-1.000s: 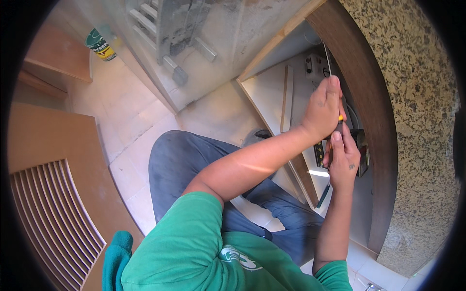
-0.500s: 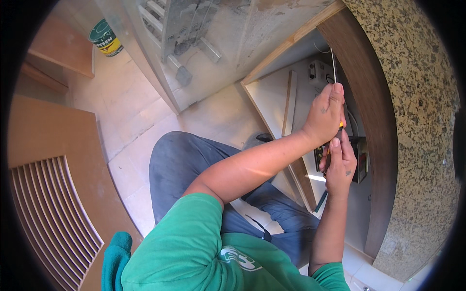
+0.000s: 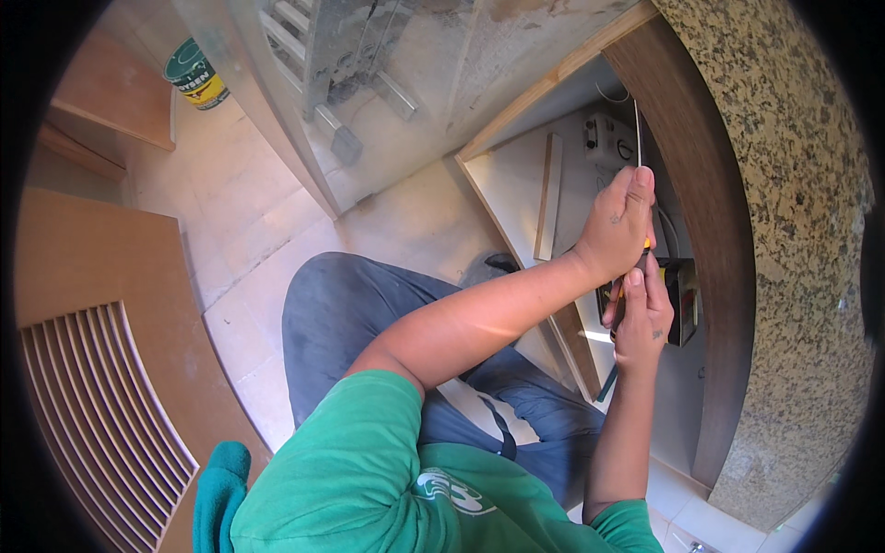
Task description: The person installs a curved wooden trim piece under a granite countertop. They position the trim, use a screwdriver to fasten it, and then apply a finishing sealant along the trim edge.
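Note:
A long-shafted screwdriver (image 3: 638, 138) points away from me inside the cabinet opening, its tip close to the dark wooden front rail (image 3: 701, 166). My left hand (image 3: 619, 221) is closed around it at the base of the shaft, thumb lying along it. Just below, my right hand (image 3: 642, 318) grips the black and yellow handle with curled fingers. Much of the handle is hidden by the hands. A dark box-like object (image 3: 680, 300) with some yellow on it is right behind my right hand, partly covered.
A speckled granite countertop (image 3: 802, 258) runs along the right. Inside the cabinet are a wood strip (image 3: 548, 198) and a white box with a cable (image 3: 608, 138). A glass panel (image 3: 415, 74) stands ahead, a louvered door (image 3: 101, 387) at left, and a green and yellow bucket (image 3: 196, 76) far left.
Both hands and the screwdriver have shifted very slightly toward me. The grip looks the same.

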Action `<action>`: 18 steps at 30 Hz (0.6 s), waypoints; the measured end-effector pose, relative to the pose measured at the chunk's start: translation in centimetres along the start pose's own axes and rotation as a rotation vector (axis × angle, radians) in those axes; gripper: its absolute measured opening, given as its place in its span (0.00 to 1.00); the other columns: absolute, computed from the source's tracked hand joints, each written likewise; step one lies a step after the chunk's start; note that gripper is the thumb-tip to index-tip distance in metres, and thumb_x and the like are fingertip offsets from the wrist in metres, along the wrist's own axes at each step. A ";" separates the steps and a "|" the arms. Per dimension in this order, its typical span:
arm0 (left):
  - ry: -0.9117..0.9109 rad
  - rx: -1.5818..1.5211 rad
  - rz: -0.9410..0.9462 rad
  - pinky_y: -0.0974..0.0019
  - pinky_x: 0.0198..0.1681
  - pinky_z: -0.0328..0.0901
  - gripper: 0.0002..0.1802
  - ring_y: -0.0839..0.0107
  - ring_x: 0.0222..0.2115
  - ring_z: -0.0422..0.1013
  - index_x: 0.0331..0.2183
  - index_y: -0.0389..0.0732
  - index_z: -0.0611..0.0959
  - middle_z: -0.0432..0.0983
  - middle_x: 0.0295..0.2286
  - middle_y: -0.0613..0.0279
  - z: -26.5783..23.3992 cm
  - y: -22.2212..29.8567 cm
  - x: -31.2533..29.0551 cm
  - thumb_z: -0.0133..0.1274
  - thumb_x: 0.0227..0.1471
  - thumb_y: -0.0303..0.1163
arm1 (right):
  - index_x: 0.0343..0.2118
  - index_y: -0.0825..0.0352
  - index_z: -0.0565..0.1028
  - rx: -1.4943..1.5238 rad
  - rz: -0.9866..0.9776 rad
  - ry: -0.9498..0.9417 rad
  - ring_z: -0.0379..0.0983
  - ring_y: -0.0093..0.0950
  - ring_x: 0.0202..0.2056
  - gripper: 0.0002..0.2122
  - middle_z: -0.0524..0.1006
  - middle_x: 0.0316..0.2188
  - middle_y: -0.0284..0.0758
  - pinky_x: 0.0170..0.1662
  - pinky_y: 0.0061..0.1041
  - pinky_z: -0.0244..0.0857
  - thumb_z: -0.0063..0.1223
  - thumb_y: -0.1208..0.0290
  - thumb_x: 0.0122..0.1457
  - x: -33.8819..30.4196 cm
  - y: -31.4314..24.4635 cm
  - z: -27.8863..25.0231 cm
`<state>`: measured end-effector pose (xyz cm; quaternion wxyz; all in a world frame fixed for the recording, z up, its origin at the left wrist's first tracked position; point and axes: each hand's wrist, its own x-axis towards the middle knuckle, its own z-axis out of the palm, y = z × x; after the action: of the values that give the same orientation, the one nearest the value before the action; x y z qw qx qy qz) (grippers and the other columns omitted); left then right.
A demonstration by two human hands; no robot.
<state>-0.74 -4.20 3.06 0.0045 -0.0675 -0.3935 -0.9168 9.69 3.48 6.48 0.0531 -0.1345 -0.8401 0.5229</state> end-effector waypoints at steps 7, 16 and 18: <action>-0.046 0.071 -0.020 0.68 0.23 0.63 0.30 0.73 0.17 0.71 0.32 0.38 0.71 0.69 0.16 0.62 0.0 -0.9 -1.0 0.32 0.71 0.56 | 0.62 0.74 0.68 0.020 0.002 -0.033 0.63 0.14 0.20 0.22 0.70 0.25 0.28 0.22 0.14 0.59 0.48 0.64 0.72 -0.7 1.3 -0.8; -0.034 0.062 -0.009 0.69 0.23 0.63 0.30 0.73 0.17 0.71 0.32 0.38 0.70 0.68 0.17 0.63 0.3 -0.9 -1.1 0.31 0.71 0.56 | 0.63 0.73 0.67 0.024 -0.017 -0.033 0.63 0.13 0.20 0.23 0.70 0.25 0.26 0.22 0.14 0.59 0.48 0.65 0.71 -0.4 2.1 -1.2; -0.036 0.010 0.005 0.69 0.23 0.63 0.30 0.74 0.17 0.70 0.32 0.38 0.70 0.68 0.17 0.63 0.0 -1.0 -0.4 0.31 0.71 0.56 | 0.64 0.72 0.66 -0.018 -0.023 -0.045 0.63 0.13 0.20 0.23 0.70 0.24 0.26 0.22 0.14 0.59 0.48 0.65 0.71 0.1 1.0 -0.9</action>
<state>-0.40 -3.49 2.32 -0.0002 -0.0847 -0.3978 -0.9136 10.01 4.71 5.97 0.0389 -0.1133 -0.8473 0.5174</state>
